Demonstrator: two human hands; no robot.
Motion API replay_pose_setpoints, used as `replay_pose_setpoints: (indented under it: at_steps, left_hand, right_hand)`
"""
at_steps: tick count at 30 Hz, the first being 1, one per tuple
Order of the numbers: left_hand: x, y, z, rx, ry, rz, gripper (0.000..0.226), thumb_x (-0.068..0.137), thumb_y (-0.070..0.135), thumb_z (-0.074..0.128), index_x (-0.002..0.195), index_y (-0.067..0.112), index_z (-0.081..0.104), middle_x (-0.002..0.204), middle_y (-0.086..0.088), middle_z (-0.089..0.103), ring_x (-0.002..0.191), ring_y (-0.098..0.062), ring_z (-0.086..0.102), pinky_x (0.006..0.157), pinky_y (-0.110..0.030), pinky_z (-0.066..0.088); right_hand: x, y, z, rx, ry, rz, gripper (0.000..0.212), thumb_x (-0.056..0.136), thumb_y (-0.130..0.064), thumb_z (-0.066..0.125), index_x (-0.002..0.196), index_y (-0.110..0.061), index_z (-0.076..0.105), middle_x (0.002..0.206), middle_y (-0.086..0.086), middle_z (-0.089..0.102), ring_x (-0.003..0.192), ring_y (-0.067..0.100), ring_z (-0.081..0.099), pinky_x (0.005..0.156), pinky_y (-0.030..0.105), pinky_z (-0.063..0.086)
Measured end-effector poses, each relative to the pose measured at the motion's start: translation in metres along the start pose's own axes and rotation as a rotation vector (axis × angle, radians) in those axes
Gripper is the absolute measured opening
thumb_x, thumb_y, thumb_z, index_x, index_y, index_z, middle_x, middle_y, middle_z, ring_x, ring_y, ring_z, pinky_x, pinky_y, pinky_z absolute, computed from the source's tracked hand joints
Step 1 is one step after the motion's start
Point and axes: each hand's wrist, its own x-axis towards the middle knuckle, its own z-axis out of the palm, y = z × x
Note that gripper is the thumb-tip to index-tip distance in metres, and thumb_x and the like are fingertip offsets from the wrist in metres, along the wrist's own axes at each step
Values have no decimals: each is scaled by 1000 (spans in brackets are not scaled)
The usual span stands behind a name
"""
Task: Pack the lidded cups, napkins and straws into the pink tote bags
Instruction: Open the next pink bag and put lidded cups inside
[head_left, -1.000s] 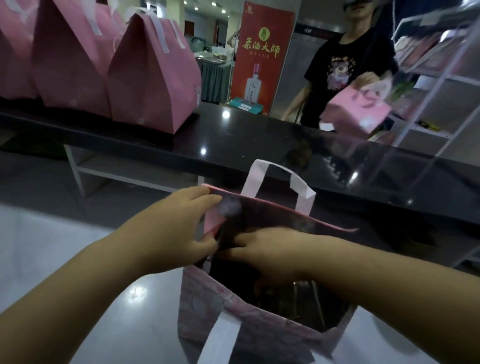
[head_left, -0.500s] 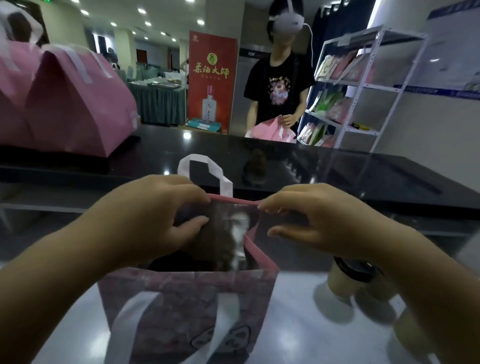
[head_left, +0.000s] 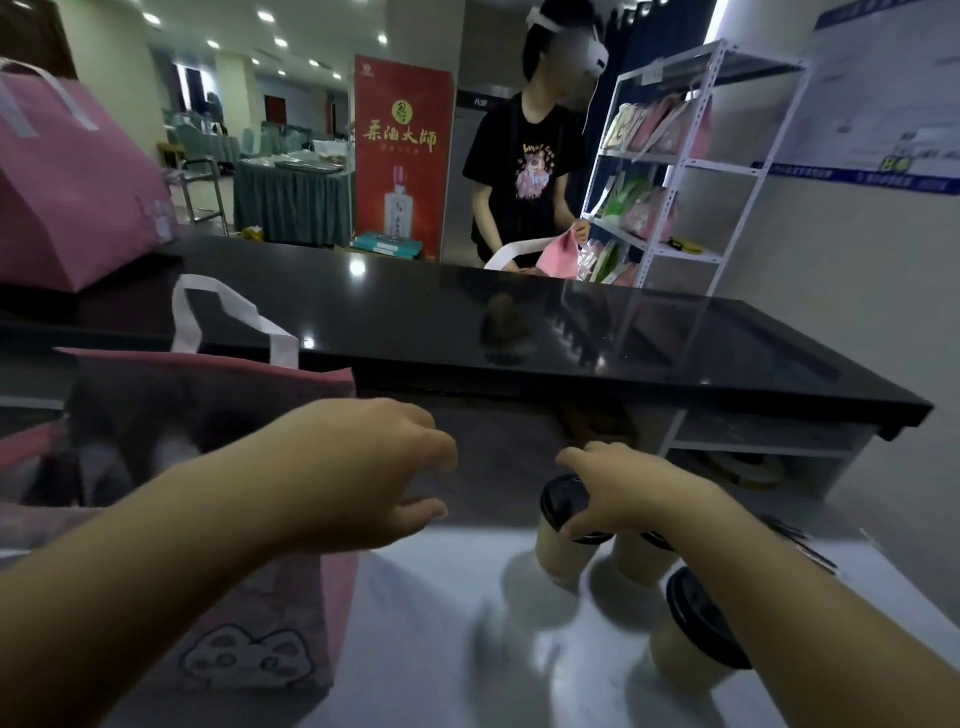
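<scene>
We see a pink tote bag (head_left: 270, 613) standing open on the pale desk (head_left: 431, 623) at the left, one white handle (head_left: 228, 317) rising from its far rim; its interior is dark and blurred, and we cannot make out the contents. The left hand (head_left: 358, 473) hovers beside the bag's right edge, fingers (head_left: 431, 447) loosely curled and holding nothing, and the forearm covers much of the bag's near wall. Right of the bag stand three lidded cups. The right hand (head_left: 623, 488) rests on the black lid of the far-left cup (head_left: 561, 540), thumb and fingers set around the rim; we cannot tell how firmly it grips. The middle cup (head_left: 636, 561) is mostly hidden behind that hand and wrist. The nearest cup (head_left: 691, 654) is partly covered by the right forearm, and motion blur softens its outline. Dark thin objects (head_left: 800, 540) lie at the desk's right edge, too blurred to identify. A closed pink bag (head_left: 67, 187) sits on the raised black counter (head_left: 519, 322), cut off by the left frame edge. Beyond the counter a person in a black shirt (head_left: 519, 171) holds something pink.
</scene>
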Motion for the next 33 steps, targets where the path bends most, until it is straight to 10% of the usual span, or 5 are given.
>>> replay_pose_setpoints:
  at_steps: [11,24,33]
  left_hand:
    - [11,14,30,2,-54,-110,43,86,57,41,124,38,44,119,17,51,100,-4,53,78,-22,46]
    - [-41,-29,-20,-107,148,-224,38,77,61,42,100,37,62,94,19,60,72,0,58,66,-29,53]
    - [-115,-106,-32,-139,181,-432,29,73,58,53,93,40,63,88,18,62,73,-3,60,64,-34,54]
  right_hand:
    - [38,25,49,85,6,-3,72,80,-44,61,142,-29,27,127,8,39,114,32,41,87,40,47]
    - [-26,-38,-71,326,698,-347,70,66,-67,41,129,-36,39,101,-1,33,96,17,30,74,24,35]
    - [-27,-151,-137,540,785,-603,67,67,-64,42,127,-36,43,104,-1,37,108,20,34,87,23,35]
